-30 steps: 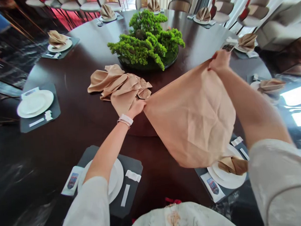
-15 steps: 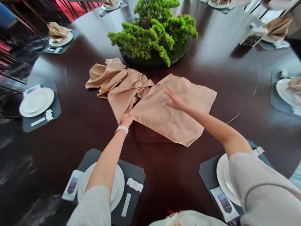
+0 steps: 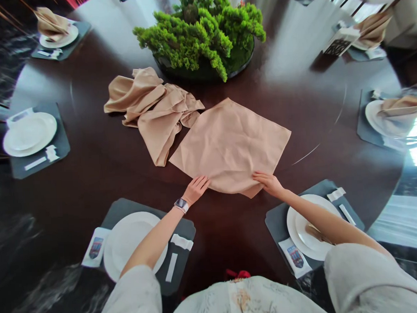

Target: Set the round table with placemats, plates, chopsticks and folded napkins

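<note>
A square beige linen napkin [image 3: 228, 146] lies flat on the dark round table [image 3: 91, 133], its surface lightly creased. My left hand [image 3: 196, 190] rests at its near edge, fingers flat and touching the cloth. My right hand [image 3: 269, 182] lies at the same edge further right, with its fingertips on the napkin. Neither hand visibly pinches the cloth. A crumpled beige napkin [image 3: 155, 110] sits just left of the flat one, touching or almost touching its corner.
A green bonsai-like plant in a dark bowl [image 3: 199, 42] stands at the table's middle. Place settings with white plates on dark mats surround it, including a plate [image 3: 132, 241] under my left forearm and a plate [image 3: 310, 226] under my right. Several hold folded napkins.
The napkin held up in the air now lies flat on the table. My right hand has moved from its middle to the near edge, and my left hand has shifted right along that edge.
</note>
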The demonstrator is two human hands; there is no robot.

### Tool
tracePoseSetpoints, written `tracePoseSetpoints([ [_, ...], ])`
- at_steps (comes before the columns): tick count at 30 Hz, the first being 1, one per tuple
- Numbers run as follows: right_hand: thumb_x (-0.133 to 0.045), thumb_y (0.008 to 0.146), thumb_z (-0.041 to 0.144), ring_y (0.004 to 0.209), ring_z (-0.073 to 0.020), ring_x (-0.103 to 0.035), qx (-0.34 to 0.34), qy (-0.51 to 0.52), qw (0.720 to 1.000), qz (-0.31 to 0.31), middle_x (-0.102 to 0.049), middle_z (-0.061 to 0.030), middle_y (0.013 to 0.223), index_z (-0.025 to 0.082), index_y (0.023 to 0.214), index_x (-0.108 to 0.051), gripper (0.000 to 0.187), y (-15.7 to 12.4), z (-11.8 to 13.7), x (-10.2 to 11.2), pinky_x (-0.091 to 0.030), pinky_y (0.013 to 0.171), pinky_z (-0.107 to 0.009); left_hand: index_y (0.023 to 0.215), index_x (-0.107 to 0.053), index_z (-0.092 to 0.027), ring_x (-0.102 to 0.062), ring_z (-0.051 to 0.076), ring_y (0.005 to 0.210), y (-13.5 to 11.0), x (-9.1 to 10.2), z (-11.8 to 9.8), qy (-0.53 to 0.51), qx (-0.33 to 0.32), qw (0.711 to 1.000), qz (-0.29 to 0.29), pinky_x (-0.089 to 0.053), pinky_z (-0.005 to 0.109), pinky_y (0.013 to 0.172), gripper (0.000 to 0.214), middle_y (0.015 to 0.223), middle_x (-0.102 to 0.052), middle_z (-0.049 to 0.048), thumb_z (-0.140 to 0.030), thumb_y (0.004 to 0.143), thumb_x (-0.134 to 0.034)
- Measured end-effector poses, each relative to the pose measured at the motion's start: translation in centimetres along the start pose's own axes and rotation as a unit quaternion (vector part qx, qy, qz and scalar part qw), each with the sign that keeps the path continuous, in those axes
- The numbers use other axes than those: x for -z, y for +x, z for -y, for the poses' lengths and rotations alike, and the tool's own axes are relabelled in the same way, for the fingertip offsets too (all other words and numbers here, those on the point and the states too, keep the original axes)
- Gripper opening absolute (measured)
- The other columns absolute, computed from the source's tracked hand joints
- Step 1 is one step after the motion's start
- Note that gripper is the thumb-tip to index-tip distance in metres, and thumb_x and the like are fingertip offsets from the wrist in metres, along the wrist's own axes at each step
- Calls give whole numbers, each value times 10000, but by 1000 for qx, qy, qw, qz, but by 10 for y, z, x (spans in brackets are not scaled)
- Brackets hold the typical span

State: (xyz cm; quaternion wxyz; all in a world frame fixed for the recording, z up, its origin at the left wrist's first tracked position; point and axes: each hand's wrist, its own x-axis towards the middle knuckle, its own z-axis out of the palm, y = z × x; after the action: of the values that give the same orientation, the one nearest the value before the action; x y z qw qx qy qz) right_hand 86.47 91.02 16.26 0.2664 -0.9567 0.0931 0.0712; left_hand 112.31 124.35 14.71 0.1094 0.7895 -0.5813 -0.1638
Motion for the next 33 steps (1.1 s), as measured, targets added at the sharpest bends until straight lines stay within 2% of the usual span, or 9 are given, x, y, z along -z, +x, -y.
tracePoseSetpoints([
  [3,-518,795,130,1080,-268,-710,-15,139,984,112,-770,-44,1080,253,1048,-778,384,16,15,29,-574,992,-464,1136,-734,-247,-628,279,1228,-5,7,9,-63,-2,998,6,-460,466,1082,369,1250,-701,132,-162,938,-435],
  [5,-582,756,182,842,-235,-731,-35,224,960,165,-771,-17,865,226,906,-781,253,47,19,56,-609,832,-406,989,-745,-219,-685,257,1047,9,23,19,-131,22,991,25,-514,416,971,296,1049,-749,110,-182,915,-461],
  [10,-610,754,199,788,-183,-658,-179,225,955,-66,-738,-49,829,140,843,-733,163,158,3,90,-539,747,-294,746,-641,-174,-615,183,724,86,70,51,-212,195,957,-30,-448,275,692,278,731,-667,38,-305,918,-467],
  [16,-585,826,228,984,-260,-631,-337,70,923,-170,-719,-149,1035,130,973,-700,211,228,-21,83,-490,902,-389,698,-599,-177,-597,214,730,140,80,75,-110,300,947,-29,-390,303,688,322,723,-646,84,-375,934,-504],
  [20,-485,902,290,1293,-329,-497,-235,0,937,-257,-583,-219,1364,102,1295,-583,447,210,-3,64,-378,1093,-514,979,-673,-143,-609,299,1040,135,69,59,-40,280,950,-134,-443,384,908,222,1067,-673,180,-254,906,-495],
  [22,-485,914,326,1372,-308,-444,-90,2,978,-190,-517,-195,1467,112,1391,-522,525,182,12,42,-343,1151,-501,1160,-646,-137,-556,297,1197,124,62,44,-34,156,979,-128,-419,401,1029,336,1233,-625,179,-177,855,-510],
  [25,-499,904,293,1418,-282,-422,70,-17,996,-55,-491,-138,1520,155,1426,-522,540,126,15,12,-289,1209,-480,1285,-616,-170,-481,292,1331,99,53,29,-32,-35,999,-22,-364,417,1127,495,1361,-574,152,-116,800,-531],
  [27,-443,903,209,1411,-278,-435,40,-51,996,-56,-519,-136,1498,157,1367,-589,489,92,-2,8,-293,1206,-469,1251,-648,-168,-500,312,1310,84,50,32,0,-36,999,11,-372,446,1109,470,1322,-602,170,-91,816,-487],
  [33,-409,831,164,965,-250,-638,-192,-107,971,-90,-726,-137,981,149,939,-728,337,54,-76,62,-472,864,-338,1005,-747,-165,-646,308,1014,79,68,79,36,209,977,22,-471,395,914,348,1002,-722,149,-121,840,-443],
])
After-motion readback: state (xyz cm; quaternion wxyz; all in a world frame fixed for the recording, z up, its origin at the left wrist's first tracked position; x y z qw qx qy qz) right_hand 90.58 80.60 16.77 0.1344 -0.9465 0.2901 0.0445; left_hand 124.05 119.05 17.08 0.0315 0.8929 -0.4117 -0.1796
